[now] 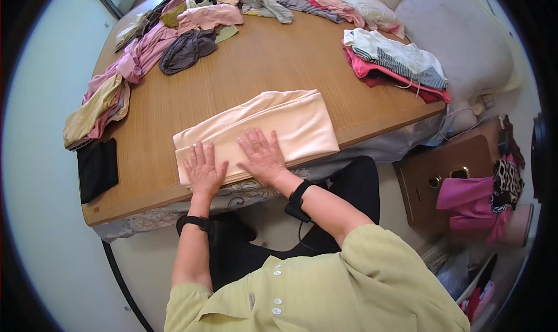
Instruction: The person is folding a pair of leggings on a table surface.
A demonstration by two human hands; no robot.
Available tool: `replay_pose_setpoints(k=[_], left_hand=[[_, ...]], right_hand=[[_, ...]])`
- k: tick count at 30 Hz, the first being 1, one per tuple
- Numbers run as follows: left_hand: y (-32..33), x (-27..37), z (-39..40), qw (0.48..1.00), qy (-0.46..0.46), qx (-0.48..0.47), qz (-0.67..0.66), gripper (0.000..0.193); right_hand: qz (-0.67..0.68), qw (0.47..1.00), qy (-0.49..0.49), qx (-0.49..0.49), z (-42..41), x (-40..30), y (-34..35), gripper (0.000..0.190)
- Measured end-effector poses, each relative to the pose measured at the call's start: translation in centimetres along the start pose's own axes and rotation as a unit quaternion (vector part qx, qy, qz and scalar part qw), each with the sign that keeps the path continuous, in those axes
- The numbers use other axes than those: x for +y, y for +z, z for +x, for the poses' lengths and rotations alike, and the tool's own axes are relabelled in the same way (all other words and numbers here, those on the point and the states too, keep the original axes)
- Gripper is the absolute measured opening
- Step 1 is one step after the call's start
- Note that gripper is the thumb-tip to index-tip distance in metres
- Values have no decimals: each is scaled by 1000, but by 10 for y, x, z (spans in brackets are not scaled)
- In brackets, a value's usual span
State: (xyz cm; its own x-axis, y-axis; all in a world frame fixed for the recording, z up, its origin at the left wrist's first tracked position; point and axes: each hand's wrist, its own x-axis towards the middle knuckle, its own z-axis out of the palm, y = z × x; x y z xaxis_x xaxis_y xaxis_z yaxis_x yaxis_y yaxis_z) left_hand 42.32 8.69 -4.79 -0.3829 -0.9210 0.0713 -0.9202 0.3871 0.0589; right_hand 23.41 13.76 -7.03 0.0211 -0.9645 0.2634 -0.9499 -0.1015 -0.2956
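A folded peach cloth garment (301, 122) lies flat along the near edge of the wooden table (261, 57), with a loose fold along its far side. My left hand (204, 168) rests palm down on its left end, fingers apart. Further right, my right hand (263, 155) presses flat on the middle of the same cloth, its fingers also spread. Neither hand grips anything. Both wrists wear black straps.
A folded black cloth (98, 170) lies at the left corner. Crumpled clothes (148, 48) line the table's far left and back, with a dark grey garment (187, 50) nearer. Folded clothes (394, 61) are stacked at right. A brown cabinet (462, 157) stands beyond the right edge.
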Motion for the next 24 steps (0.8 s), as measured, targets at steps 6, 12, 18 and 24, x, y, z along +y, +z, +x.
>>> replay_pose_setpoints(k=[6,12,18,24], left_hand=[[6,-2,-3,1000,-9,-2,9,71],[-2,-9,-4,999,-12,-27,-33,72],[-12,-17,-7,997,-45,-35,-43,71],[2,-43,-24,997,-64,-34,-12,72]], right_hand=[[-133,987,89,3,-34,98,-24,68],[-105,965,229,-71,-61,146,-78,74],[20,926,372,-59,-56,145,-78,77],[-74,950,297,-64,-72,153,-66,71]])
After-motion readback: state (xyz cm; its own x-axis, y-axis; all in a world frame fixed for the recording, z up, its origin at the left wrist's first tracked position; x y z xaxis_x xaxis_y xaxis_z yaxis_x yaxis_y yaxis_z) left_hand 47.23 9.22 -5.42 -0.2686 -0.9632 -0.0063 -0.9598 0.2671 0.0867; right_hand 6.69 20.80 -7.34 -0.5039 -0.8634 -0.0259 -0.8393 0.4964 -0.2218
